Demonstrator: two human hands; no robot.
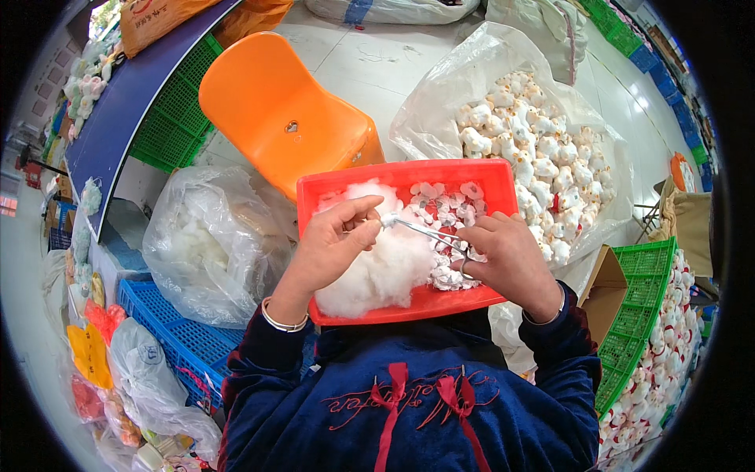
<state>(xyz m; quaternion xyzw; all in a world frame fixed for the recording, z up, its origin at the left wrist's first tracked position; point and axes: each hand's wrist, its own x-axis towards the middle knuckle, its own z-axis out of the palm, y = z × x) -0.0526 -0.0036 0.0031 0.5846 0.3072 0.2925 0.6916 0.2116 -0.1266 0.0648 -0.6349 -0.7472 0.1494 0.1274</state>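
Note:
Over a red plastic tray point(464, 300), my left hand point(334, 242) pinches a small white piece point(388, 220) between thumb and fingers. Slim metal forceps point(429, 231) with scissor-like finger rings are in my right hand point(510, 256), closed around the handles. Their tip reaches into or against the white piece; which one I cannot tell. Fluffy white stuffing point(377, 271) fills the tray's left side, below my left hand. Several small white cut-out pieces point(456, 208) with rounded lobes lie heaped on the right side, partly under the forceps and my right hand.
An orange chair point(291, 118) stands beyond the tray. Far right, a clear plastic bag point(440, 102) holds many small white plush pieces point(543, 161). A bag of stuffing point(216, 244) and a blue crate point(169, 322) are at left. A green crate point(637, 315) stands at right.

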